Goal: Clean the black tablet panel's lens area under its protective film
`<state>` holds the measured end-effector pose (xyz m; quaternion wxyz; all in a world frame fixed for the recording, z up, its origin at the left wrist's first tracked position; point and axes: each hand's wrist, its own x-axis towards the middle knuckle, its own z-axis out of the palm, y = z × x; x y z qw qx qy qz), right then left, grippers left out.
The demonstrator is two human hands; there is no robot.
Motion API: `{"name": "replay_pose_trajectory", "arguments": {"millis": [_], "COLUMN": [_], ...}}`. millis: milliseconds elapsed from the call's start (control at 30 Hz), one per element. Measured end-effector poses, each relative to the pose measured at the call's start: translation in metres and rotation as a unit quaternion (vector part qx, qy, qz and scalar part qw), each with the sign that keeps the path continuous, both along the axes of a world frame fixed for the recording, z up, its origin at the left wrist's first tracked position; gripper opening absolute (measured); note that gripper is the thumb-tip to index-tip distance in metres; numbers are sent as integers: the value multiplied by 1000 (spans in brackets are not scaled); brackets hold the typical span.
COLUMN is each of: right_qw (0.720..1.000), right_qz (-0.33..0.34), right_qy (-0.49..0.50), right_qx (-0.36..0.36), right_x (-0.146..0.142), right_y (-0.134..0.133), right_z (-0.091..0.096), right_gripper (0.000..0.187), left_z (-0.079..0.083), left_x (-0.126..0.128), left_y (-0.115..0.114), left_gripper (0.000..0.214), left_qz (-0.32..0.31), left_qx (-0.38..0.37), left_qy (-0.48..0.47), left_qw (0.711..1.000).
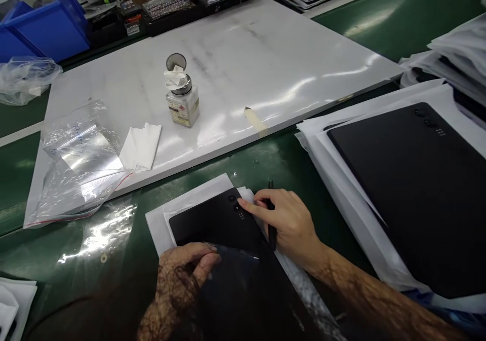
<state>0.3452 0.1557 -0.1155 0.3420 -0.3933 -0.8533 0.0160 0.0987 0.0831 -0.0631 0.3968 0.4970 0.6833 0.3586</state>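
Right hand [290,224], fingers curled around a thin black tool [272,229], forefinger tip touching the top corner of a black panel [216,224] beside its small round holes. Left hand [182,275] lies on the panel's lower part, fingers bent and pressed down on a dark glossy film [243,275], holding nothing else. The panel rests on white sheets [178,204] on a green bench [125,260]. Beyond the panel lies a big white board [266,62]; on it stand a small bottle [183,103] stuffed with white cloth, a folded wipe [141,146] and a clear bag [81,163]. Right of the panel, a second black panel [413,189] on white sheets. Far left behind the board, blue bins [49,27]
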Motion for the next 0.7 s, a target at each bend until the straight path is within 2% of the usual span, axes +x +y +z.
{"name": "replay_pose_trajectory", "arguments": {"millis": [200, 367, 467, 567, 633, 700], "right_qw": [999, 1000, 999, 992, 984, 979], "right_qz": [47, 5, 27, 107, 142, 157], "right_qy": [-7, -15, 34, 7, -38, -54], "right_qx": [-6, 22, 14, -61, -102, -115], "right_x": [1, -7, -32, -75, -103, -124], "right_y": [12, 29, 40, 44, 44, 44], "right_z": [-4, -4, 7, 22, 29, 31], "right_gripper": [45, 42, 33, 29, 21, 14], "left_z": [1, 12, 23, 36, 43, 44], "left_x": [0, -1, 2, 8, 10, 10], "left_y": [1, 7, 9, 3, -7, -21], "left_gripper": [7, 10, 13, 14, 14, 13], "left_qz": [-22, -87, -131, -150, -149, -116], "left_qx": [-4, -9, -9, -11, -40, -84], "left_qy": [-54, -77, -95, -122, -178, -246], "left_qw": [998, 993, 987, 981, 972, 959]}}
